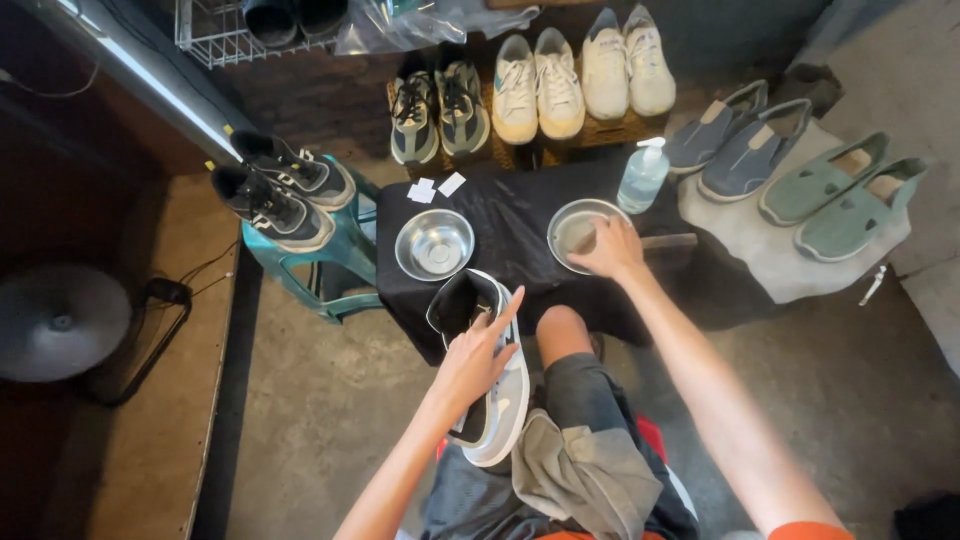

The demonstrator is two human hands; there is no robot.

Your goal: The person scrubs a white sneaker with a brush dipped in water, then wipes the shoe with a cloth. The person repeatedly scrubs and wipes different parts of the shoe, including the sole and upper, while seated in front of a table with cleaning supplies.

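My left hand [480, 358] grips a grey, white and black high-top sneaker [492, 400] that rests on my left thigh, toe pointing toward me. My right hand [612, 248] reaches into a steel bowl [568, 222] on a black cloth-covered table [510, 215], fingers down inside it; whether it holds anything I cannot tell. A second steel bowl [434, 244] sits to its left. A clear pump bottle [643, 176] stands just behind the right bowl. A grey cloth [585, 470] lies over my lap.
Two pairs of sneakers [530, 85] stand on a low rack behind the table. Black sneakers [283, 190] rest on a teal stool at left. Grey and green slip-on shoes [800, 170] lie on a pale cloth at right. Bare concrete floor surrounds my seat.
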